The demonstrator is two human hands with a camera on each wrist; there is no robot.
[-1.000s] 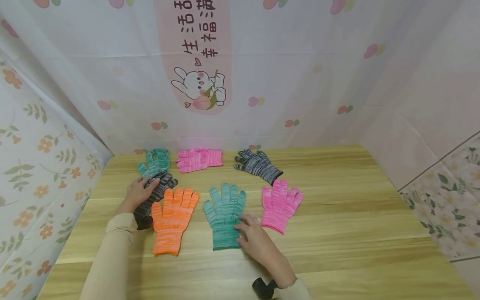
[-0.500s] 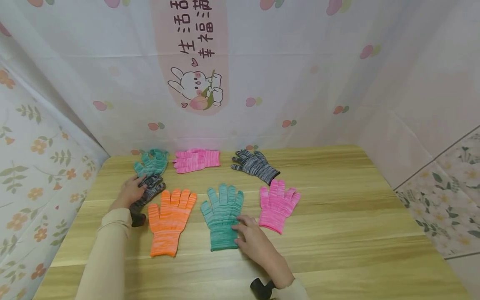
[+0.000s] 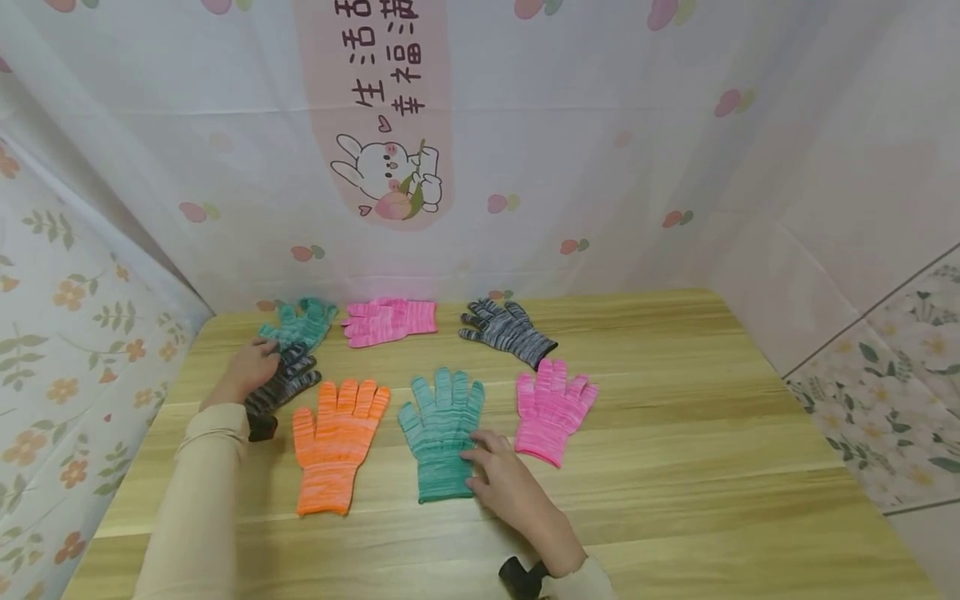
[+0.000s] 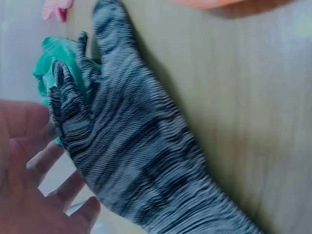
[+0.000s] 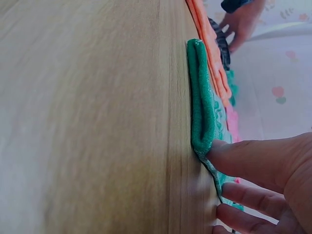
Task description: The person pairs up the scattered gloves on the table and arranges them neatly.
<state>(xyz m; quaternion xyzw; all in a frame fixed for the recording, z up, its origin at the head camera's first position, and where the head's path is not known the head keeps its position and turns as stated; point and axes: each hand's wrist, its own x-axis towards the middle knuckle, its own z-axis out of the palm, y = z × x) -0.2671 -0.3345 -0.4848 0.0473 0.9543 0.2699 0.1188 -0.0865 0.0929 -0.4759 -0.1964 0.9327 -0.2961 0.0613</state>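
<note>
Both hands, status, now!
Left hand: at the edge of the black-and-grey knit glove; pinching or merely touching cannot be told.
Right hand: open, touching the teal knit glove.

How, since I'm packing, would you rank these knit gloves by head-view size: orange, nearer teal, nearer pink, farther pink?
Orange knit glove and nearer teal knit glove: too alike to rank
Nearer pink knit glove
Farther pink knit glove

I see room to slip along the tabletop (image 3: 712,433) at frame right; the central green glove (image 3: 442,437) and right hand (image 3: 513,487) bar mid-frame, the curtain (image 3: 555,142) the top.
</note>
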